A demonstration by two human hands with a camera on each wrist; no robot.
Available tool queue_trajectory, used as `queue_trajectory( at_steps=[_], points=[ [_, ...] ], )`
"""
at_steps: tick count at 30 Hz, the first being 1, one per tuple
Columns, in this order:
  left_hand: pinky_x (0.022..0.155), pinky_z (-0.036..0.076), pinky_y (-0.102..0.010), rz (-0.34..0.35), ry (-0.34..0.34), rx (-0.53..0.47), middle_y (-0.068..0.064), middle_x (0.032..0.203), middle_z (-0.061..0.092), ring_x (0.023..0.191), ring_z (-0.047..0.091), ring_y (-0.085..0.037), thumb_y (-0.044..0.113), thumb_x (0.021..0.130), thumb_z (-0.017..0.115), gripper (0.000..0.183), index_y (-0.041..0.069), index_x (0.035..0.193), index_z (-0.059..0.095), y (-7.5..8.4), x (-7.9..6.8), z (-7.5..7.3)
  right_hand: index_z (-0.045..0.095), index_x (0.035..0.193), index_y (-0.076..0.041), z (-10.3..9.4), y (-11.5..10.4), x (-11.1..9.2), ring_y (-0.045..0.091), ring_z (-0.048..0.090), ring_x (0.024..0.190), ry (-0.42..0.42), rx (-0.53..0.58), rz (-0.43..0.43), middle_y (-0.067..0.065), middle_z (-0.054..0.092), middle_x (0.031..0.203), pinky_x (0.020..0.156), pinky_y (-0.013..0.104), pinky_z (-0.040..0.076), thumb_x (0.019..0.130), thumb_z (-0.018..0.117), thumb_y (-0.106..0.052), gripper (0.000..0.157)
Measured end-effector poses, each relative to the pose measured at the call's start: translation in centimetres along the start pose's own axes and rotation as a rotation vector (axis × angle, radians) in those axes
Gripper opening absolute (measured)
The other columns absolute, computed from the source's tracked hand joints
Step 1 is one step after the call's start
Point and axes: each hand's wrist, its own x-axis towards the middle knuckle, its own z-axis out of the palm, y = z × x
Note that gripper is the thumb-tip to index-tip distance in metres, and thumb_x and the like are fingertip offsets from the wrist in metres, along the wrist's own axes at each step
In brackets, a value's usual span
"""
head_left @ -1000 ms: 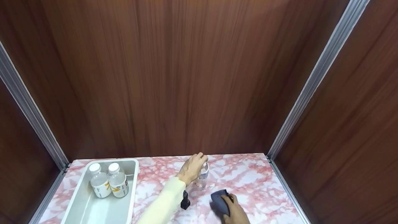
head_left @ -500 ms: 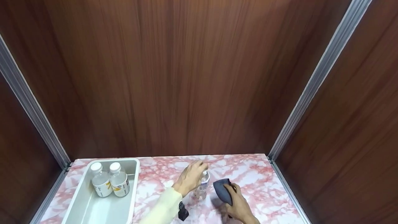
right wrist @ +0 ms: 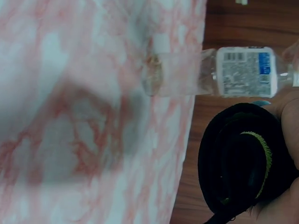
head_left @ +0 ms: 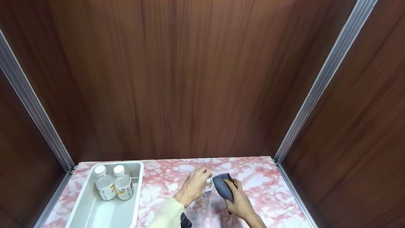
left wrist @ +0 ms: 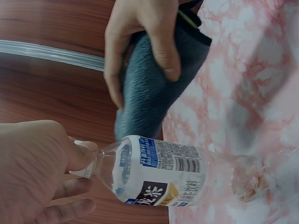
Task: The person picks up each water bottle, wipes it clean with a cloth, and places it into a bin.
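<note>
A clear plastic bottle (head_left: 204, 199) with a white printed label (left wrist: 163, 170) stands on the pink-and-white table. My left hand (head_left: 193, 186) pinches its white cap (left wrist: 84, 161) between thumb and fingers. In my right hand (head_left: 239, 202) is a grey-blue cloth (head_left: 222, 187), folded over, its dark inner side and a yellow-green edge showing in the right wrist view. The cloth is close to the bottle's right side, near the shoulder and label, and overlaps the label's edge in the left wrist view. Part of the bottle is hidden behind my left hand in the head view.
At the left, a pale grey bin (head_left: 136, 196) holds two capped bottles (head_left: 106, 186) upright at its back. Brown wood-look panels (head_left: 190, 95) with metal corner strips (head_left: 326, 79) enclose the marbled table (head_left: 253, 180) at the back and sides.
My right hand has brought the cloth up and left, from apart on the table to beside the bottle. My left hand has come slightly nearer with the bottle, still holding the cap.
</note>
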Motion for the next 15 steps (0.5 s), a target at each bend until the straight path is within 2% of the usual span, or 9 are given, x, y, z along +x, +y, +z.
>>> queue_trajectory(
  at_steps=[4,9,15],
  points=[
    [0.077,0.056,-0.032,-0.024,0.035,-0.037,0.001,0.093,0.063,0.085,0.064,-0.017,0.002,0.074,0.079,0.027,0.014,0.095,0.065,0.2,-0.3,0.4,0.055,0.142,-0.011,-0.3,-0.7,0.4,0.034,0.065,0.112,0.039,0.004,-0.024,0.021,0.048,0.141,0.084,0.046,0.056,0.075,0.074,-0.001,0.070],
    [0.080,0.058,-0.033,-0.083,0.028,-0.089,0.000,0.098,0.067,0.089,0.066,-0.018,0.007,0.079,0.079,0.025,0.011,0.100,0.065,0.4,-0.7,1.0,0.055,0.142,-0.011,-0.7,-1.5,0.9,0.033,0.063,0.115,0.067,0.028,-0.019,0.020,0.047,0.143,0.085,0.047,0.056,0.075,0.071,0.001,0.071],
    [0.085,0.058,-0.034,-0.095,0.070,-0.107,-0.002,0.102,0.068,0.093,0.068,-0.019,0.007,0.078,0.079,0.030,0.010,0.104,0.065,0.1,-1.1,1.8,0.055,0.143,-0.010,-1.0,-2.3,1.5,0.031,0.062,0.119,0.091,0.052,-0.037,0.019,0.048,0.142,0.088,0.047,0.055,0.074,0.071,0.002,0.071]
  ],
)
